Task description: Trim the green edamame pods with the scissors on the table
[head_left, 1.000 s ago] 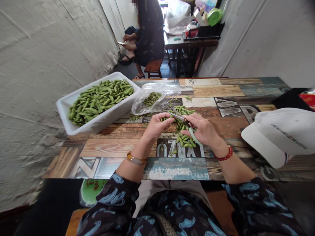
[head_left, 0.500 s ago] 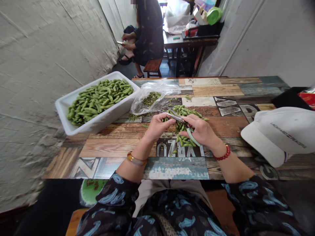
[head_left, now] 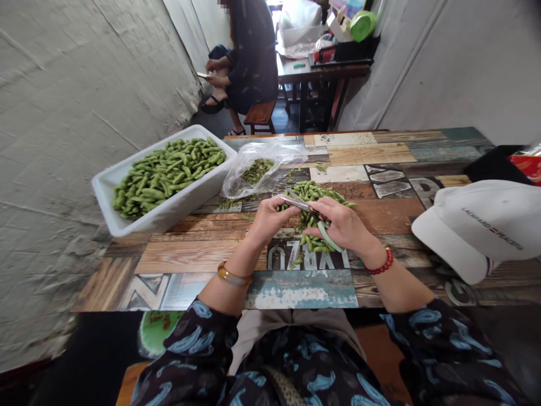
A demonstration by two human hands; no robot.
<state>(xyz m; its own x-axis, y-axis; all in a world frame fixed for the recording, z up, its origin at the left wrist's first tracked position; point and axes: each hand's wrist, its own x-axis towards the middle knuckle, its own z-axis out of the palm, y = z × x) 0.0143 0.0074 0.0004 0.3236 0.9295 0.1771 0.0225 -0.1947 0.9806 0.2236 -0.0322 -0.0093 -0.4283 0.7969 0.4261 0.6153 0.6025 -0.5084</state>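
My right hand (head_left: 340, 220) is closed around a pair of scissors (head_left: 327, 235) with pale green handles. Their blades point left and look slightly parted, the tips at the fingers of my left hand (head_left: 270, 217). That hand is pinched, with a bit of green pod (head_left: 279, 207) showing between thumb and forefinger; most of it is hidden. Beneath and behind both hands lies a loose pile of green edamame pods (head_left: 315, 192) on the table (head_left: 203, 251). Further back, a clear plastic bag (head_left: 243, 152) lies open with small green trimmings (head_left: 257, 169) in it.
To the left stands a white tub (head_left: 169, 217) heaped with edamame pods (head_left: 169, 175), close to the wall. A white cap (head_left: 477, 225) rests at the right, in front of a black item (head_left: 486, 166). Beyond the table, a person (head_left: 253, 56) sits on a wooden stool (head_left: 260, 113).
The whole view has shifted slightly. My hands stay in nearly the same place over the pile, the scissors blades still at my left fingertips.
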